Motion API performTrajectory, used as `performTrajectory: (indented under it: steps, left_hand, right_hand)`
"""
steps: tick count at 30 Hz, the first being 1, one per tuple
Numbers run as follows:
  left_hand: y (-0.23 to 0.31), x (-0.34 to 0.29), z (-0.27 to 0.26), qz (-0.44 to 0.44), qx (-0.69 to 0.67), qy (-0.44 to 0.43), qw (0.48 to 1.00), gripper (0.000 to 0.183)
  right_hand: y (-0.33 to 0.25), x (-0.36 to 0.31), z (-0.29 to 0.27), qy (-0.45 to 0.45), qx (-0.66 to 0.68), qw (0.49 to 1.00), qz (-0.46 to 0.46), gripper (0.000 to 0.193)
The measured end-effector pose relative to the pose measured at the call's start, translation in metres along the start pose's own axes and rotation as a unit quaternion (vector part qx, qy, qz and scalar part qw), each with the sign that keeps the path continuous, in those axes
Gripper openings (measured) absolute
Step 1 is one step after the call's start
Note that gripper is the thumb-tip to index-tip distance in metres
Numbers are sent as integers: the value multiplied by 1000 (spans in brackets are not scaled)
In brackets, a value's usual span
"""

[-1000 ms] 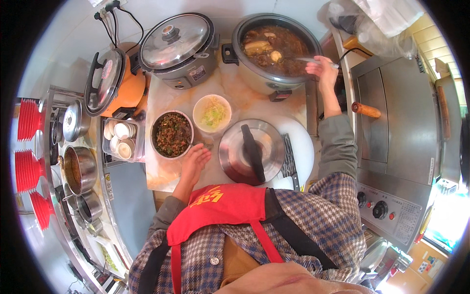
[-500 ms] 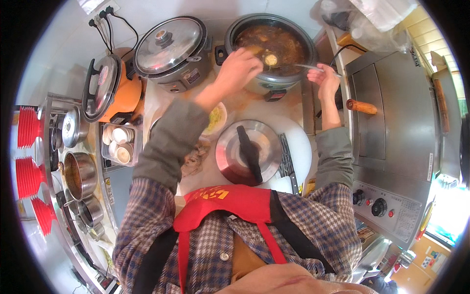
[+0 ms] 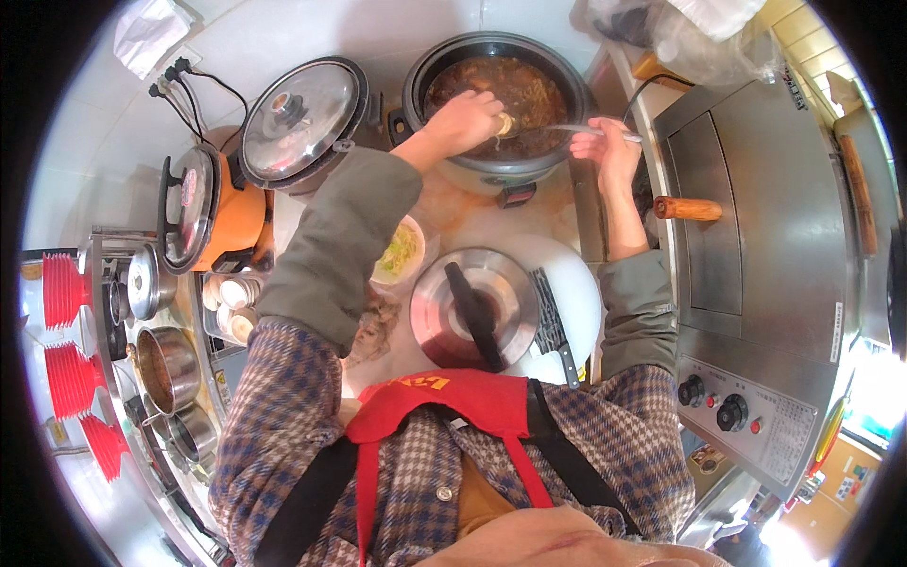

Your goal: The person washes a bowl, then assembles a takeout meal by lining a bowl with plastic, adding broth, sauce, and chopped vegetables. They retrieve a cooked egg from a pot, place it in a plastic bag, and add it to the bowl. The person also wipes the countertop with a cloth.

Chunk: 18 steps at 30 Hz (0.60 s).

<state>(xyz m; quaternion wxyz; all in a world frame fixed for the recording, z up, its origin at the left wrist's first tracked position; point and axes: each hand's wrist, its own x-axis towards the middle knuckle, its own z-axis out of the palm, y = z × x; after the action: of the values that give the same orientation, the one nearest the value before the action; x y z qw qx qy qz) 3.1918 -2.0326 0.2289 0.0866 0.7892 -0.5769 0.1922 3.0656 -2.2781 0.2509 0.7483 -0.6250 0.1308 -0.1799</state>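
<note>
Right hand [image 3: 609, 148] grips a utensil [image 3: 557, 128]; left hand [image 3: 465, 125] (grip unclear) is at yellowish food [image 3: 504, 125] over stew [image 3: 540, 99].

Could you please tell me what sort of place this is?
It looks like a small commercial kitchen, perhaps of a food shop: there is a large pot of stew, a big steel appliance with knobs, and stacks of red dishes.

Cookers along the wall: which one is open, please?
The rightmost cooker: its stew is uncovered, while the middle grey cooker and the left orange cooker are both lidded.
</note>
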Motion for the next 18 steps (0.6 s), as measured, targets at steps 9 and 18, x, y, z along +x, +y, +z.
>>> performTrajectory:
  steps: [9, 18]
  left_hand:
    - [98, -192, -62, -466, -92, 54, 878, 11]
    - [140, -249, -47, -495, -159, 31, 854, 35]
  right_hand:
    - [-21, -36, 15, -213, -475, 772, -364, 23]
    - [-16, 3, 46, -305, -499, 768, -259, 33]
